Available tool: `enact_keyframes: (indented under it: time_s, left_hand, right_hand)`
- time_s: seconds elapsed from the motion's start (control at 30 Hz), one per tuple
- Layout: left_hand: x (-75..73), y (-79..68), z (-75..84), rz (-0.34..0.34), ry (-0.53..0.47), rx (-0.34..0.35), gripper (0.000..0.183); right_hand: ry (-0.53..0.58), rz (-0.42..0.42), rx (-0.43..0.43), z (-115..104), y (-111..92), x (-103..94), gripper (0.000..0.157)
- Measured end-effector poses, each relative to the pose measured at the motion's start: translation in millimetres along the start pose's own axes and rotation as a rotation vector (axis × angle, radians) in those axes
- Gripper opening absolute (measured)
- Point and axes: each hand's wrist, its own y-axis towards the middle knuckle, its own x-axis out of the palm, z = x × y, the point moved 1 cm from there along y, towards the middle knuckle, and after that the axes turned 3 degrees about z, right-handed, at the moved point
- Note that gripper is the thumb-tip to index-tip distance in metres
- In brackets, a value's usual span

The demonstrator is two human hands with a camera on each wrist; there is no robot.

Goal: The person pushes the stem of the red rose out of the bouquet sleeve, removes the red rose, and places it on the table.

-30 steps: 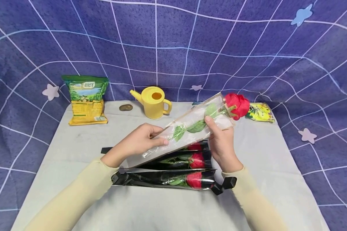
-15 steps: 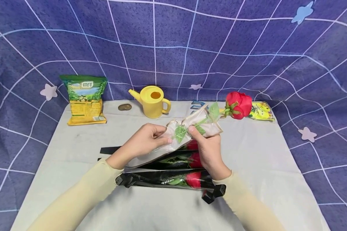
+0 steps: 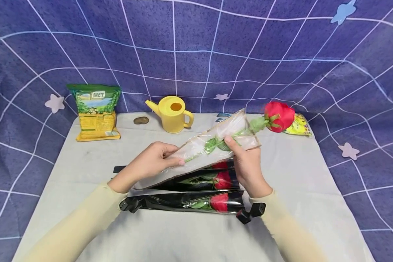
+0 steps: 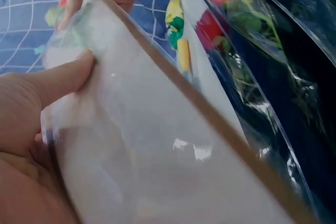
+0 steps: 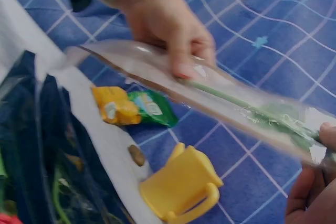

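A red rose (image 3: pixel 279 116) lies in a clear-and-white sleeve (image 3: pixel 229 125) with gold edges. Its bloom and a leaf stick out of the wide end, while the lower stem and other leaves show through the film. My left hand (image 3: pixel 155 160) pinches the sleeve low down, thumb on top at the stem's end. Higher up, my right hand (image 3: pixel 250 169) grips the sleeve with its thumb over the leaves and its fingers underneath. Below the sleeve lie several black-wrapped roses (image 3: pixel 220 202), partly covered by it. In the right wrist view the green stem (image 5: pixel 226 94) runs between both hands.
At the back of the white-covered table (image 3: pixel 196 240) stand a green-and-yellow bag (image 3: pixel 97 112) and a yellow watering can (image 3: pixel 173 115). A brown stone (image 3: pixel 141 120) lies between them. A small yellow packet (image 3: pixel 299 125) sits at the back right, behind the bloom.
The bloom now stands farther out of the sleeve's mouth. My right hand slid down, bunching the sleeve, then moved back up to the right, and the sleeve is straight again.
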Motion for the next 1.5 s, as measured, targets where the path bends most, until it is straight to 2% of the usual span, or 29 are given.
enact_keyframes:
  time_s: [0.17,0.27,0.43,0.5,0.6,0.7,0.8,0.9,0.97,1.07,1.2,1.3,1.5]
  left_hand:
    - [-5.0,-0.2,1.9,-0.012,0.033,0.014,0.022]
    - [-5.0,0.3,14.7,-0.03,-0.006,0.014,0.013]
    - [1.7,8.5,23.8,-0.046,-0.057,0.031,0.02]
    - [4.9,12.9,17.6,-0.042,-0.037,0.032,0.015]
    - [4.6,12.8,17.3,-0.032,-0.011,0.021,0.011]
    - [2.7,10.5,13.6,-0.016,0.013,0.03,0.026]
    - [-0.7,6.1,6.8,-0.002,0.034,0.041,0.04]
    - [-5.7,-0.6,-2.0,0.003,0.025,0.023,0.034]
    - [-9.1,-5.2,-7.1,0.008,0.007,0.007,0.025]
    - [-12.3,-9.9,-11.0,0.01,-0.029,0.001,0.011]
    - [-11.8,-10.9,-11.6,0.015,-0.038,0.019,0.011]
    - [-9.9,-10.4,-10.3,0.026,-0.022,0.025,0.016]
    - [-5.8,-8.8,-5.5,0.009,0.015,0.06,0.006]
  right_hand:
    - [0.036,-0.017,0.007,-4.8,2.6,-0.8,0.056]
    - [0.046,-0.026,0.003,-4.1,1.5,0.6,0.057]
    - [0.015,-0.054,0.01,-0.3,-2.0,5.0,0.055]
    - [0.001,-0.059,0.012,0.5,-3.5,6.4,0.054]
    - [-0.023,-0.048,0.027,0.5,-5.0,5.4,0.055]
    - [-0.042,-0.056,0.092,0.0,-6.2,1.5,0.053]
    - [-0.043,-0.116,0.181,-0.9,-8.0,-5.9,0.047]
    - [-0.01,-0.163,0.239,-2.5,-8.6,-16.4,0.042]
    - [0.026,-0.149,0.254,-3.5,-7.4,-23.5,0.04]
    - [0.117,-0.08,0.246,-5.2,-4.1,-31.8,0.032]
    - [0.222,-0.006,0.213,-7.9,-1.0,-35.6,0.019]
    - [0.226,0.0,0.201,-9.8,-0.8,-32.7,0.017]
    - [0.25,0.061,0.226,-10.2,-2.3,-26.0,0.022]
